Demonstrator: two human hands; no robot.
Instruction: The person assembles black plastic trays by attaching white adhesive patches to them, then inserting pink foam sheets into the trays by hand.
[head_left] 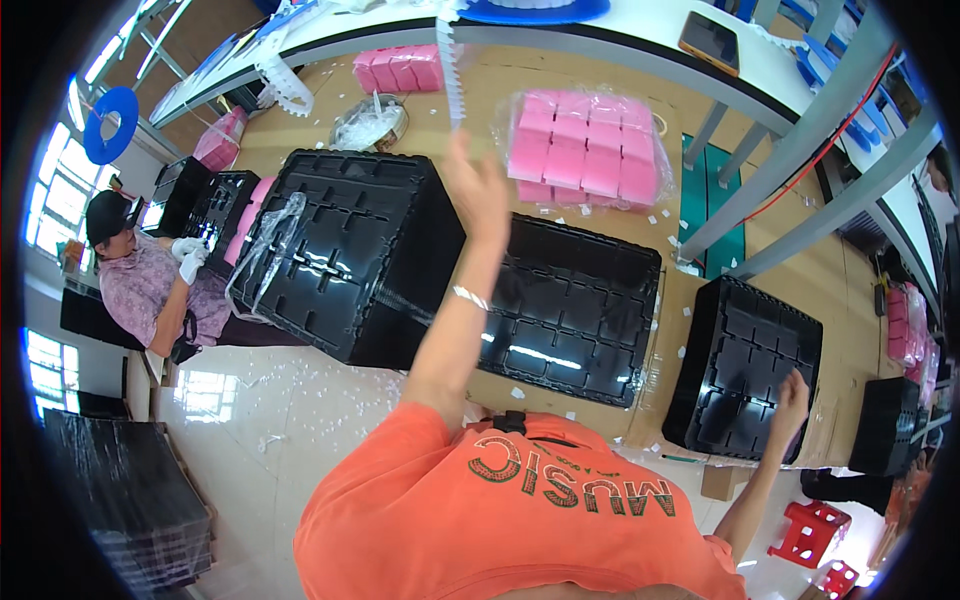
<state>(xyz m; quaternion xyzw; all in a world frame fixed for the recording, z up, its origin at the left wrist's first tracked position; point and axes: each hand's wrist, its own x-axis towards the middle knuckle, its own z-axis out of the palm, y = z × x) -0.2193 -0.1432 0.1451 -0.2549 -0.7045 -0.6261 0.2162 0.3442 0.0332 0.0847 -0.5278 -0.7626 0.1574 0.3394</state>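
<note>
My left hand (476, 195) is raised over the work surface between two black tray stacks, its fingers stretched out and slightly blurred. The lower end of a white toothed strip (450, 75) hangs right by the fingertips; whether they touch is unclear. Beside that arm stands a tall stack of black plastic trays (330, 255) with clear film loose on it. A lower black tray (575, 310) lies flat in front of me. My right hand (790, 408), fingers apart, is at the near right side of another black tray stack (745, 370).
Pink foam blocks in clear film (585, 150) lie beyond the trays, near a round container of white scraps (370, 125). A white shelf (640, 25) with a phone (709, 43) crosses above, with grey metal posts (800, 170). A gloved co-worker (160, 270) stands left.
</note>
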